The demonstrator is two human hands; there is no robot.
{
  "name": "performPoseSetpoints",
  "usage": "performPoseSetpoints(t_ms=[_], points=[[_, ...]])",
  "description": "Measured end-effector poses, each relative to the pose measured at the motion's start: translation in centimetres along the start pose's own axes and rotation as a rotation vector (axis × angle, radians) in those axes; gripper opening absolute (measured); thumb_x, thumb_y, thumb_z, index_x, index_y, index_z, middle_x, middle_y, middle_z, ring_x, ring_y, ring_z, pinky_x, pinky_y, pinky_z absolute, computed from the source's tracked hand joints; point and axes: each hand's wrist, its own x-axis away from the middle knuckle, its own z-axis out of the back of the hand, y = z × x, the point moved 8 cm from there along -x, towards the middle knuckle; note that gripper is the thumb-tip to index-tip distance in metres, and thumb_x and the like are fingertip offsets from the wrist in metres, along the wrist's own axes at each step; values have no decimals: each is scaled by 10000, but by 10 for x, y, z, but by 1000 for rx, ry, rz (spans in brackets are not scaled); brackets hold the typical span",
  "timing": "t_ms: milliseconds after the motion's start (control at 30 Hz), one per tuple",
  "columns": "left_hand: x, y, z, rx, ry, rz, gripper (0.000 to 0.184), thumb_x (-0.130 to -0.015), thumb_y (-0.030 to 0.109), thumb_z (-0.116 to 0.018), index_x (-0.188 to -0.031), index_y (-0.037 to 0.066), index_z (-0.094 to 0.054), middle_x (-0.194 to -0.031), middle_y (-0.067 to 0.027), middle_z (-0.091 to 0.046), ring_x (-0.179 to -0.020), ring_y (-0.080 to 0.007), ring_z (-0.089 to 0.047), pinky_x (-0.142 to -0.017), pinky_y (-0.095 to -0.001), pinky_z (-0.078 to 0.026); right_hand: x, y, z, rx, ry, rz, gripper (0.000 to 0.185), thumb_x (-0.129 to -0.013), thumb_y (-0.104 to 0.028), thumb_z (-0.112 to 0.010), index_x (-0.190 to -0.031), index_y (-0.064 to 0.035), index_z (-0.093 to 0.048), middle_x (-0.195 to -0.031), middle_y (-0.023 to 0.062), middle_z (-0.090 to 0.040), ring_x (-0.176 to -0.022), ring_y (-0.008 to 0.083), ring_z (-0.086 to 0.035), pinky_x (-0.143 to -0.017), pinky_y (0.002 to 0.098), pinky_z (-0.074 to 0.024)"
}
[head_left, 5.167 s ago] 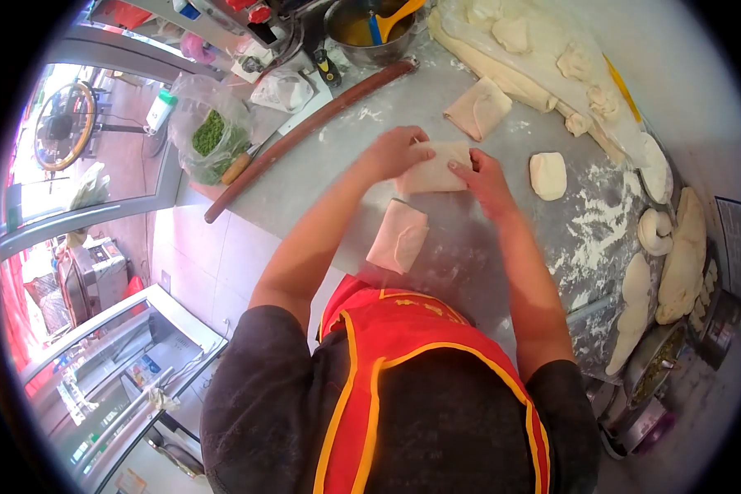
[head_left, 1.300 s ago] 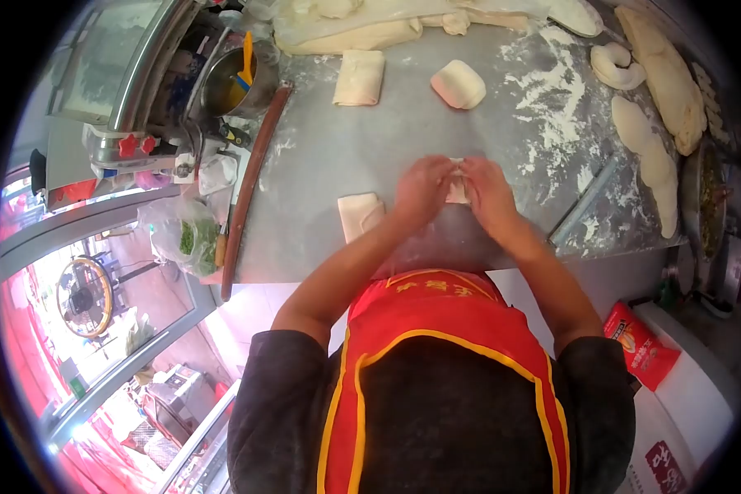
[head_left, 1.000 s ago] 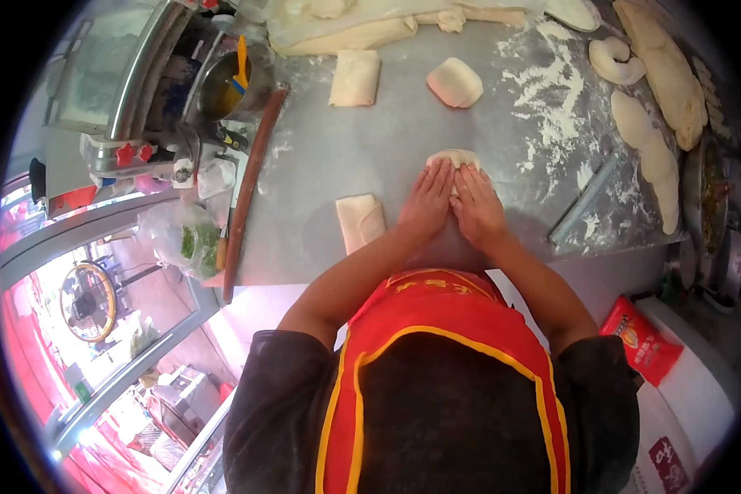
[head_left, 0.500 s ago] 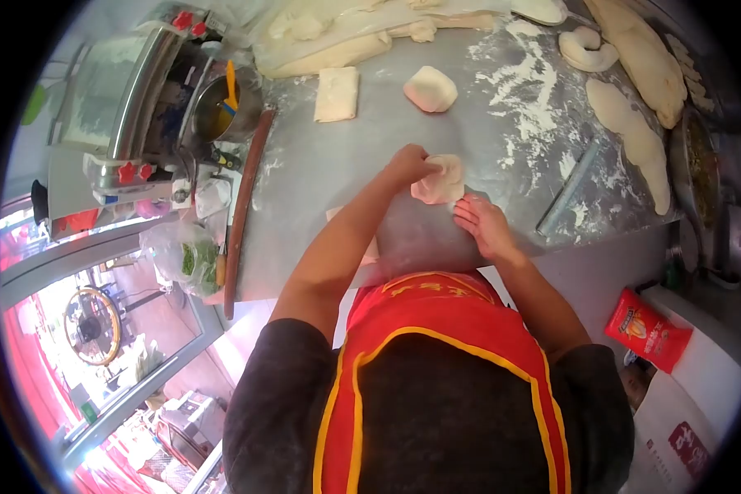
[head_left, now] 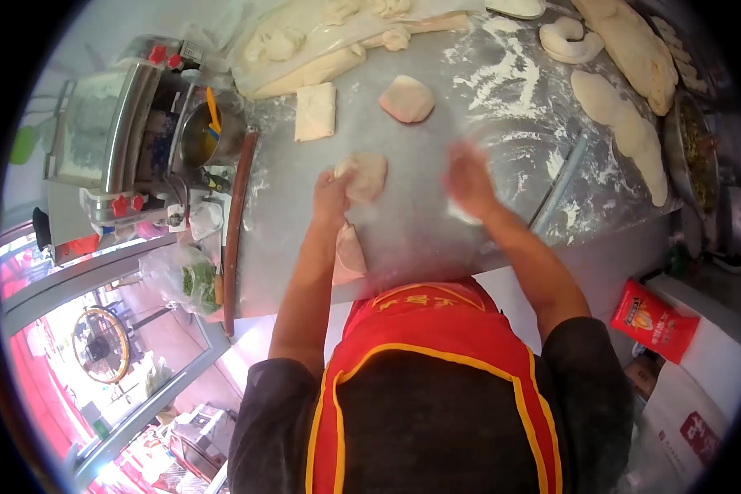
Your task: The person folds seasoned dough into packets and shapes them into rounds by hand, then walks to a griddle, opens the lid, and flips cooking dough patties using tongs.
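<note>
My left hand (head_left: 332, 200) pinches the left edge of a thin, flattened piece of dough (head_left: 365, 178) over the metal worktop (head_left: 420, 222). My right hand (head_left: 469, 179) is apart from it, off to the right, and motion smears its fingers. Another flat piece of dough (head_left: 350, 252) lies close to my left forearm, partly covered by it. Farther back on the worktop are a rectangular dough piece (head_left: 315, 112) and a rounded dough piece (head_left: 407, 100).
A rolling pin (head_left: 558, 185) lies among scattered flour at right, near a long dough strip (head_left: 622, 132). Beyond it stands a bowl of filling (head_left: 690, 165). At left are a wooden stick (head_left: 239, 222), a pot with an orange-handled brush (head_left: 198, 140) and a machine (head_left: 111, 123).
My left hand has carried the flattened dough to the left. The right hand has come away from the dough and moved up, now blurred. The view has shifted slightly.
</note>
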Motion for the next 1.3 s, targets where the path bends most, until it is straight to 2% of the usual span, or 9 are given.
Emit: performPoseSetpoints(t_ms=[67,167,267,433,533,667,733,1200,1300], points=[[1,26,-8,-60,2,-233,227,-852,170,-650,-979,18,-542,-768,-47,-591,-713,-141,-577,-588,-278,-467,19,-75,10,-41,-242,170,609,-905,-352,-517,-1389,-16,-361,-1410,233,-378,-1348,344,-323,-1098,531,-206],[40,81,-43,-432,128,-637,258,-809,143,-670,-991,15,-539,-800,-84,-615,-751,-241,-600,-649,-351,-485,16,-69,32,-305,-181,-162,566,-935,-347,-494,-1368,0,-381,-1352,208,-462,-1275,322,-425,-1075,469,-289],[70,81,-95,-865,177,-1147,318,-763,85,-673,-1051,35,-547,-1023,-115,-631,-963,-282,-603,-836,-384,-488,15,-35,28,-1236,-27,-613,511,-953,-343,-473,-1311,20,-442,-1272,160,-541,-1189,274,-506,-1029,389,-364],[94,26,-148,-1052,-214,-1139,366,-798,156,-633,-1140,55,-551,-1285,-118,-541,-1190,-304,-499,-1013,-428,-380,39,-10,17,-1602,44,-1111,405,-953,-303,-469,-1187,17,-551,-1138,128,-598,-1066,209,-577,-940,310,-443],[70,34,-151,-1021,-43,-1081,452,-847,211,-593,-1257,47,-493,-1356,-127,-487,-1267,-301,-441,-1070,-421,-329,43,11,30,-1521,153,-1102,411,-958,-320,-462,-1164,23,-557,-1081,119,-623,-1013,200,-600,-905,307,-464],[44,32,-179,-1166,-7,-1115,594,-894,332,-527,-1367,3,-384,-1424,-180,-393,-1348,-306,-332,-1118,-444,-224,23,16,17,-1564,132,-1159,434,-971,-358,-450,-1023,49,-591,-848,89,-618,-711,147,-600,-693,256,-517],[36,25,-181,-1211,9,-1062,644,-892,362,-526,-1393,-2,-349,-1451,-184,-355,-1371,-301,-296,-1135,-454,-175,17,8,1,-1561,142,-1153,538,-977,-447,-407,-959,59,-590,-744,72,-571,-609,102,-532,-491,239,-426],[30,30,-181,-1276,-21,-1014,682,-896,409,-501,-1427,30,-303,-1475,-169,-320,-1377,-307,-282,-1133,-477,-169,12,9,-8,-1596,-12,-1316,625,-937,-521,-433,-1028,78,-586,-853,126,-640,-712,196,-626,-635,310,-522],[29,27,-181,-1300,-26,-999,696,-905,430,-483,-1439,33,-282,-1490,-167,-293,-1390,-302,-257,-1137,-478,-156,2,13,-15,-1404,-157,-1165,670,-928,-544,-417,-1052,92,-587,-942,172,-652,-796,250,-657,-730,353,-544]])
